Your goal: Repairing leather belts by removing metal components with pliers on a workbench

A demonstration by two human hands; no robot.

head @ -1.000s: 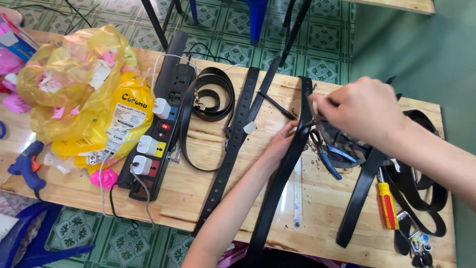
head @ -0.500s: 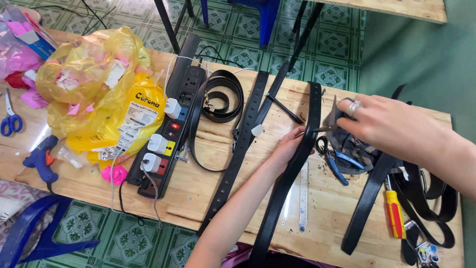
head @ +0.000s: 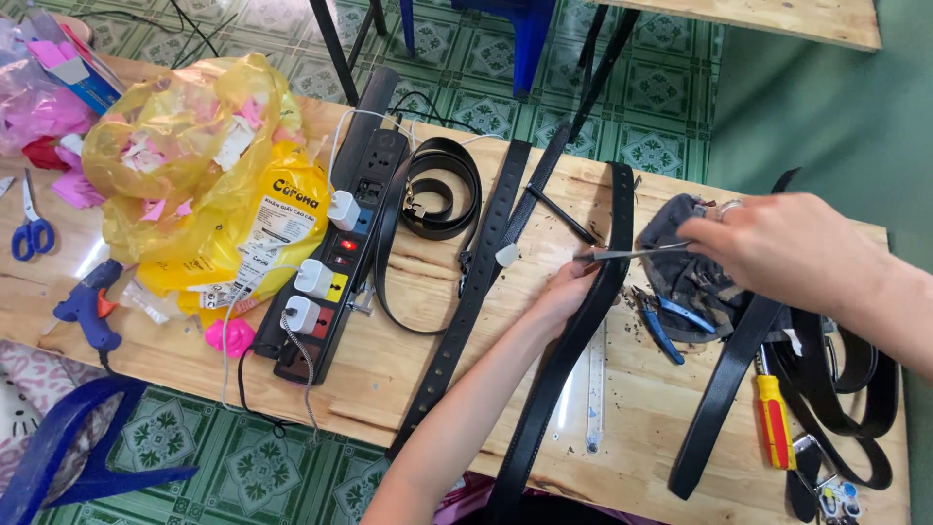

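Black belt [head: 573, 360] lies from the counter's [head: 389, 360] far edge to its near edge, pinned under the left hand [head: 564, 292]. The right hand [head: 787, 243] grips thin metal scissors [head: 627, 255], tips at the belt's edge.

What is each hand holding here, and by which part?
Left hand grips the black belt at mid-length. Right hand holds a thin metal tool by its rear end; the tip meets the belt.
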